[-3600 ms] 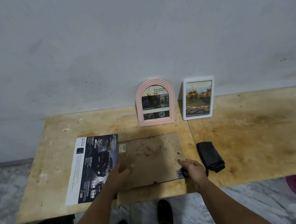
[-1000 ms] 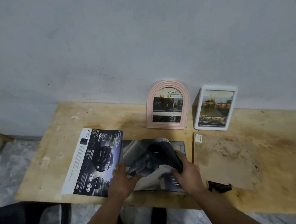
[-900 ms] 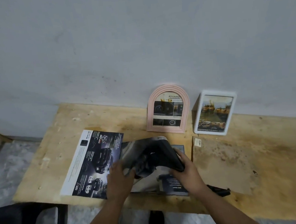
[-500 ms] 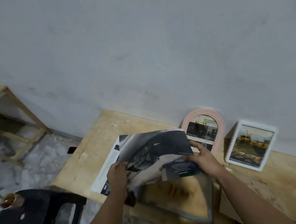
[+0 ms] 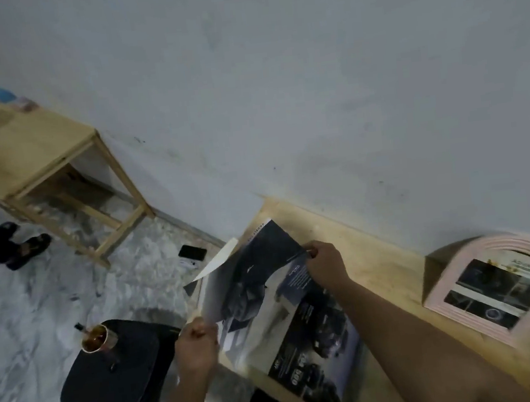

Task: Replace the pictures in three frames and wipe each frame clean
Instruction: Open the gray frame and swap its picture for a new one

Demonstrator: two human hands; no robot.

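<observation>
Both hands hold the removed old picture (image 5: 259, 286), a dark glossy car print, lifted over the table's left end. Left hand (image 5: 195, 347) pinches its near lower edge, fingers curled; right hand (image 5: 326, 264) pinches the far upper edge. Under the held sheet, just right of the left grip, lies the replacement car flyer (image 5: 319, 352) flat on the wooden table (image 5: 378, 261). Pink arched frame (image 5: 495, 288) stands well right of both grips. Step: discarding the old print, likely. Next: set it aside, free a hand, pick up the flyer.

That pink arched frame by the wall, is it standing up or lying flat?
Standing up. The pink arched frame rests on its bottom edge on the wooden table, its picture side facing the camera, close against the wall.
</observation>
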